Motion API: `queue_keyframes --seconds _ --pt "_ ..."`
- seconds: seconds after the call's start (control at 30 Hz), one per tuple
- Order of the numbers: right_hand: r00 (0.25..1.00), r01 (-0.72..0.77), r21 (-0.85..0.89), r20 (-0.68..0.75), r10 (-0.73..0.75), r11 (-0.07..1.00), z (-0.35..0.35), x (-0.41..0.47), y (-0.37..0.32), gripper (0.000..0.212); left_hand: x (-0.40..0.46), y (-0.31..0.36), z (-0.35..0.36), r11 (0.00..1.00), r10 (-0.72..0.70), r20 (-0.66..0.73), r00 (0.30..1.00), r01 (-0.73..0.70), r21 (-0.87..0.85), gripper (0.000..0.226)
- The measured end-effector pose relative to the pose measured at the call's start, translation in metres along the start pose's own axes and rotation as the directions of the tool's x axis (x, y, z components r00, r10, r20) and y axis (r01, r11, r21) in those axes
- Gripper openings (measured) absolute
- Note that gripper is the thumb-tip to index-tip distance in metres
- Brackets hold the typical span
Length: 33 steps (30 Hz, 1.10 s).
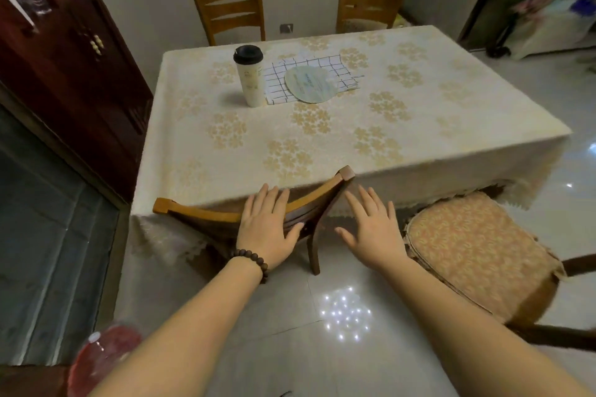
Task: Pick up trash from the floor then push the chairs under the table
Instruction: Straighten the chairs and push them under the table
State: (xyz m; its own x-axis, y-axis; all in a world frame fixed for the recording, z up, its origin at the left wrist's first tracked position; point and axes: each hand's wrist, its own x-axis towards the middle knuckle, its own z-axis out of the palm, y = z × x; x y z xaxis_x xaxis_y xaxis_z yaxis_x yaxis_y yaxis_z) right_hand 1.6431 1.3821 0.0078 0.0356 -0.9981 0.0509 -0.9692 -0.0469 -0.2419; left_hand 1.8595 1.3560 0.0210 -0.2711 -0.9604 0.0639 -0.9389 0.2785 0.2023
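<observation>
floor trash: no loose litter shows on the visible floor (290, 316) near the table; judged done, though the floor beyond the view cannot be checked.
near chair (258, 206): its backrest stands tight against the near edge of the table (322, 126), seat hidden under the hanging tablecloth (167, 203); judged fully pushed in or nearly so.
left hand (266, 230): flat on the backrest top rail of the near chair, fingers straight and spread, pressing and not gripping; a bead bracelet (251, 263) sits on the wrist.
right hand (374, 229): fingers straight and spread, holding nothing, just right of the near chair's right post; whether it touches the post cannot be told.
cushioned chair (477, 251): stands at the near right corner of the table, seat almost wholly out from under the cloth; judged not yet pushed in.
far chairs: the left far chair (229, 6) and the right far chair (367, 0) stand at the far edge of the table; how far in their seats sit cannot be told.
table top: a lidded cup (250, 77), a checked cloth (309, 74) and a round fan (311, 84) lie toward the far left corner.
remaining work: judged to be the cushioned chair, then a check of the far chairs.
next move: likely needs a shift to the right and a push toward the near edge.
</observation>
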Motion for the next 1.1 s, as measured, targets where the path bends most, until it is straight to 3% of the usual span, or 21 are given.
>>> queue_keyframes --seconds 0.17,0.4,0.6,0.8,1.1 --pt "0.968 -0.246 0.057 -0.040 0.248 0.968 -0.015 -0.077 0.071 0.068 -0.007 0.096 0.029 0.990 0.138 0.063 0.988 -0.137 -0.022 0.075" --pt "0.854 -0.510 0.087 -0.063 0.516 0.856 -0.038 -0.205 0.185 0.069 -0.053 0.258 0.064 0.946 0.322 0.139 0.936 -0.313 -0.087 0.076" --pt "0.792 -0.593 0.105 -0.101 0.602 0.798 -0.074 -0.330 0.304 0.066 -0.116 0.412 0.103 0.913 0.407 0.163 0.899 -0.395 -0.104 0.077" --pt "0.747 -0.655 0.061 -0.104 0.657 0.754 -0.124 -0.444 0.425 0.063 -0.161 0.569 0.121 0.911 0.402 0.152 0.903 -0.378 -0.161 0.076" --pt "0.762 -0.633 0.093 -0.099 0.640 0.768 -0.169 -0.487 0.539 0.060 -0.152 0.707 0.126 0.926 0.352 0.061 0.934 -0.339 -0.165 0.074"
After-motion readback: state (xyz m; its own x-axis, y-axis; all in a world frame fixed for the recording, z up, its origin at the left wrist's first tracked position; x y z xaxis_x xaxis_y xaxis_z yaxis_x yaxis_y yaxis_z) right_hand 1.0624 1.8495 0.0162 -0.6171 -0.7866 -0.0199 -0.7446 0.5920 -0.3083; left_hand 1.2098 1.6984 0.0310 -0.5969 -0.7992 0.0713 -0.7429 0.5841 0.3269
